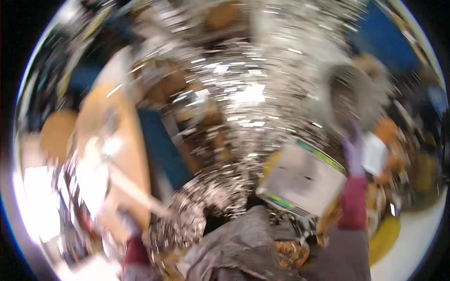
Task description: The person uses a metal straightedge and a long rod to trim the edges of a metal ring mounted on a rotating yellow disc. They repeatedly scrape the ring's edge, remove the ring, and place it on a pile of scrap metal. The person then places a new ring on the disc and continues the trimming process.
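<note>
while a pale box (304, 180) lies near the right hand (355, 149), its grip and the left hand's (130, 224) are unclear.

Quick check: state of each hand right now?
Left hand: by a long tan item; too blurred to tell open or closed.
Right hand: purple-gloved, near a greyish rounded item; grip cannot be told.

From mid-view, a grey rectangular package (302, 175) sits at four o'clock, a blue rectangular panel (162, 149) at nine (a tan oblong object (124, 129) beyond it).
</note>
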A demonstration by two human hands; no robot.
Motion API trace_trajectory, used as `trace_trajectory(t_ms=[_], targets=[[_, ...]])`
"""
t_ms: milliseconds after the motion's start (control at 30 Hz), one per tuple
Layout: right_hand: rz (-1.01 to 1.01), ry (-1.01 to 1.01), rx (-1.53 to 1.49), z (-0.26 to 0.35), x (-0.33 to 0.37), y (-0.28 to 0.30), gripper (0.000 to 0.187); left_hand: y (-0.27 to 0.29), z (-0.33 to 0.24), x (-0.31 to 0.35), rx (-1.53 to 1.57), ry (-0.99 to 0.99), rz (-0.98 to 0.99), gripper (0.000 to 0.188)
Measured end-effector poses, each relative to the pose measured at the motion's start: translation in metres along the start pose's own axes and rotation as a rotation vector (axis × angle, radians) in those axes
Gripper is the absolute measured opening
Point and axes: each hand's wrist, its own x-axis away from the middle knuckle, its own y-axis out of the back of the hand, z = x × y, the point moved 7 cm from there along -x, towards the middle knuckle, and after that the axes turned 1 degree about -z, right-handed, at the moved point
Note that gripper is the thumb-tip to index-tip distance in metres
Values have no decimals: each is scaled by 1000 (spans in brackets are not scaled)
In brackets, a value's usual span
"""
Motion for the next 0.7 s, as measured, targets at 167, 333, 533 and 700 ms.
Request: trace_trajectory(t_ms=[167, 333, 533, 700], targets=[[231, -125, -236, 18, 113, -127, 54, 32, -57, -5, 46, 123, -82, 56], [532, 146, -26, 198, 231, -319, 61, 39, -30, 26, 164, 153, -122, 63], [636, 460, 419, 315, 333, -454, 72, 58, 28, 22, 422, -237, -34, 62], [473, 336, 511, 305, 388, -468, 54, 52, 93, 12, 542, -419, 36, 57]])
